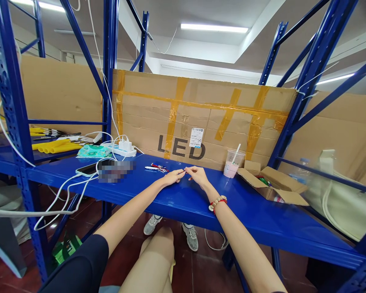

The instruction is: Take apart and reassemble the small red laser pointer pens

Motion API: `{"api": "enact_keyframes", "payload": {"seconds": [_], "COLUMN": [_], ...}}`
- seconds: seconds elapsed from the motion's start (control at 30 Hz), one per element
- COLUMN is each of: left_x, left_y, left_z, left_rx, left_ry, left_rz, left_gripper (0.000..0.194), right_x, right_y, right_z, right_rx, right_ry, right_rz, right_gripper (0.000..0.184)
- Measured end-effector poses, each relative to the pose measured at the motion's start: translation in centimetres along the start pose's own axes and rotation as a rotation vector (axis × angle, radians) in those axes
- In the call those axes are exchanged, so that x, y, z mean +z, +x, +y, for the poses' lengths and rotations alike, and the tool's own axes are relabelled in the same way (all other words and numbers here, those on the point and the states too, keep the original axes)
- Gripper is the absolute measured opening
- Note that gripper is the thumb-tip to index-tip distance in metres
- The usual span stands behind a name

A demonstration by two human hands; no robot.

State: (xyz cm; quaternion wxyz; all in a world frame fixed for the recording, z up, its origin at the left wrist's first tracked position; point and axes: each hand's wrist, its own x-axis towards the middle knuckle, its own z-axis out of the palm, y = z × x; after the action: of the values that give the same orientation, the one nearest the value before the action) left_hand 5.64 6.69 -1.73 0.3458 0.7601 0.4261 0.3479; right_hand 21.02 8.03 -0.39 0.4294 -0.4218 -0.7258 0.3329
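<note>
A small reddish piece [185, 171], too tiny to make out clearly, is held between left hand [174, 176] and right hand [197, 175], mid-scene.

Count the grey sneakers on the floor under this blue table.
2 that I can see: one grey sneaker to the left of your knees, the other to the right. The blue table may hide more.

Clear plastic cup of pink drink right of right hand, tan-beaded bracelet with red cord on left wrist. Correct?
No: the tan-beaded bracelet with red cord is on the right wrist, per the head view. The clear plastic cup does sit right of the right hand.
</note>
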Motion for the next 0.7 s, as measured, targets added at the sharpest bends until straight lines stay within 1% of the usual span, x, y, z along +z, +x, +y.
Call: {"api": "enact_keyframes", "payload": {"seconds": [0.13, 0.23, 0.3, 0.4, 0.47, 0.53, 0.6, 0.7], "left_x": [-0.1, -0.2, -0.4, -0.4, -0.3, -0.1, 0.1, 0.2], "left_y": [-0.1, -0.3, -0.4, -0.5, -0.6, -0.6, -0.6, -0.6], "left_z": [0.4, 0.8, 0.9, 0.8, 0.5, 0.3, 0.3, 0.6], "left_rx": [0.030, 0.045, 0.058, 0.069, 0.079, 0.104, 0.143, 0.200], "left_ry": [0.003, 0.047, 0.093, 0.196, 0.290, 0.387, 0.472, 0.570], "left_rz": [-0.061, -0.056, -0.003, 0.122, 0.185, 0.202, 0.180, 0.136], "left_gripper": [0.045, 0.044, 0.045, 0.048, 0.044, 0.034, 0.025, 0.020], "right_x": [-0.2, -0.4, -0.5, -0.9, -1.1, -1.3, -1.4, -1.3], "right_y": [-0.2, -0.3, -0.3, -0.3, -0.4, -0.6, -0.8, -1.1], "right_z": [-0.5, -0.8, -0.8, -0.6, -0.3, 0.0, 0.1, -0.1], "right_rx": [-0.026, -0.036, -0.027, 0.019, 0.060, 0.099, 0.129, 0.169], "right_ry": [-0.033, -0.075, -0.120, -0.228, -0.327, -0.432, -0.527, -0.635], "right_rz": [-0.003, 0.012, 0.046, 0.112, 0.128, 0.108, 0.068, 0.014], "right_gripper": [0.025, 0.025, 0.026, 0.028, 0.027, 0.026, 0.024, 0.024]}}
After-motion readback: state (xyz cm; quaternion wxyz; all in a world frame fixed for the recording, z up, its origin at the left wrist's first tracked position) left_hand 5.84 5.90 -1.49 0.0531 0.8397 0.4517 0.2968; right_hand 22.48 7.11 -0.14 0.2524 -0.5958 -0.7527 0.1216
